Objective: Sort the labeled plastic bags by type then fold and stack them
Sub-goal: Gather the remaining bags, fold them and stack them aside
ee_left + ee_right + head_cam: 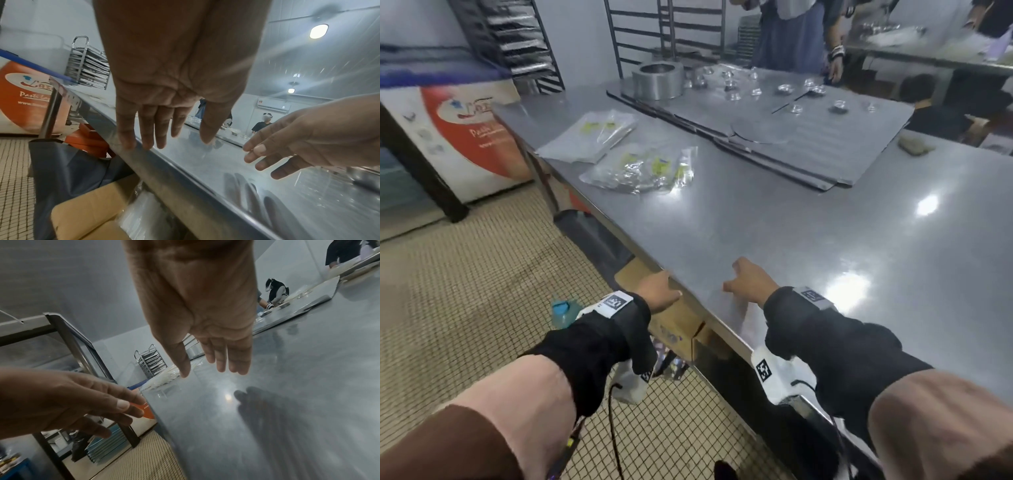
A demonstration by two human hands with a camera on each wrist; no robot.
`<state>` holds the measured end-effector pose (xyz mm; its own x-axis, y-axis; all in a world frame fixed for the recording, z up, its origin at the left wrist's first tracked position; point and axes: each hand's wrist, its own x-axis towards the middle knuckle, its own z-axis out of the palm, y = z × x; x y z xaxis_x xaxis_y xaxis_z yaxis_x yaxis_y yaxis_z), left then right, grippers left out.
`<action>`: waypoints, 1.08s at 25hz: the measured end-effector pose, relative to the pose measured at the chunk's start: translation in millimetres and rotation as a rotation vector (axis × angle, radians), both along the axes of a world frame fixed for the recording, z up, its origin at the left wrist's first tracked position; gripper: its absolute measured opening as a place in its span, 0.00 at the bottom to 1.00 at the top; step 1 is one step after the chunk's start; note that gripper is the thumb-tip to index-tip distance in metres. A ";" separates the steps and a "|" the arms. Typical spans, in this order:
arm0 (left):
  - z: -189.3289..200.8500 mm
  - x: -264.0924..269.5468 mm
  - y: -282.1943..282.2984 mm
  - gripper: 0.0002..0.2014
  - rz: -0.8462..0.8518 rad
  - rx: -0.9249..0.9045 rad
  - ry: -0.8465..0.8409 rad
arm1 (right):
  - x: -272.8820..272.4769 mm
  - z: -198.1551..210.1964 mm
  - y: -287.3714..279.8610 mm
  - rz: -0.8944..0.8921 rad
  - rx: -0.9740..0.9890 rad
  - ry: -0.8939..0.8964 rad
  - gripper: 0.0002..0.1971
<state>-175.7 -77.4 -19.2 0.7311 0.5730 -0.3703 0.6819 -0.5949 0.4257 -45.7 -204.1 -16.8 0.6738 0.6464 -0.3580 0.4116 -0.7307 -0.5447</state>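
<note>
**A:** status? nearest first.

**B:** Both hands empty. Left hand (pixel 658 290) hangs at the near rim of the grey stainless-steel table (pixel 774 219), fingers straight and loose, tips over the edge lip, nothing in it. Can't tell if it touches the metal. Right hand (pixel 751 281) is just above the tabletop beside it, fingers extended and relaxed, shadow on the steel right below. Also holding nothing.

**A:** under the table?

**B:** Open brown cardboard box (pixel 671 317) below the edge, under the left hand. Left wrist view shows clear plastic film (pixel 144 216) inside it. Contents unclear.

**A:** where are the bags?

**B:** Well apart from both hands, up the table on the left. Nearer: loose crumpled heap of clear plastic bags with yellow-green labels (pixel 643 169), overlapping, unfolded. Beyond it, near the table's left edge: a flatter pile of clear labelled bags (pixel 592 135), lying more squarely. Label text too small to read.

**A:** further back?

**B:** Flat grey metal sheets (pixel 808 137) with small shiny metal cups (pixel 784 89) and a steel ring mould (pixel 658 79). Another person (pixel 791 34) at the far side. Not part of this job.

**A:** step?

**B:** My read: between picks. The flat pile looks like sorted output, the crumpled heap like the remaining work. Sorting not finished.

**A:** next move?

**B:** Probably reach forward-left to the crumpled heap and take one bag off. Film is slippery and layered, so pinch a single corner, check the label, then flatten before folding.
</note>
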 end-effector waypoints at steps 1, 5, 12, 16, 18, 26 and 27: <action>1.3 10.4 14.1 0.26 0.008 0.006 0.016 | 12.7 1.1 13.5 -0.005 0.002 -0.004 0.24; 7.7 51.6 66.6 0.27 0.025 0.021 0.008 | 54.7 2.3 65.4 0.002 0.017 -0.020 0.24; 6.1 113.1 174.3 0.27 0.062 0.019 -0.103 | 114.3 2.7 172.5 -0.072 0.078 0.034 0.29; 8.5 145.0 256.8 0.27 0.079 -0.023 -0.174 | 146.3 6.8 242.2 -0.171 0.134 0.059 0.31; 11.3 161.2 299.7 0.27 0.107 -0.013 -0.222 | 162.0 8.2 275.7 -0.238 0.157 0.087 0.32; -17.3 204.1 440.9 0.46 0.217 0.048 -0.085 | 217.2 -21.1 362.7 -0.556 0.184 0.105 0.41; -21.0 203.7 451.6 0.50 0.250 0.047 -0.066 | 223.9 -22.2 367.9 -0.593 0.193 0.102 0.42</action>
<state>28.0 374.2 -40.2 0.5863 0.7545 -0.2951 0.7819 -0.4317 0.4498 178.2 163.8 -38.9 0.9059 0.2327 -0.3537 -0.0945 -0.7032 -0.7047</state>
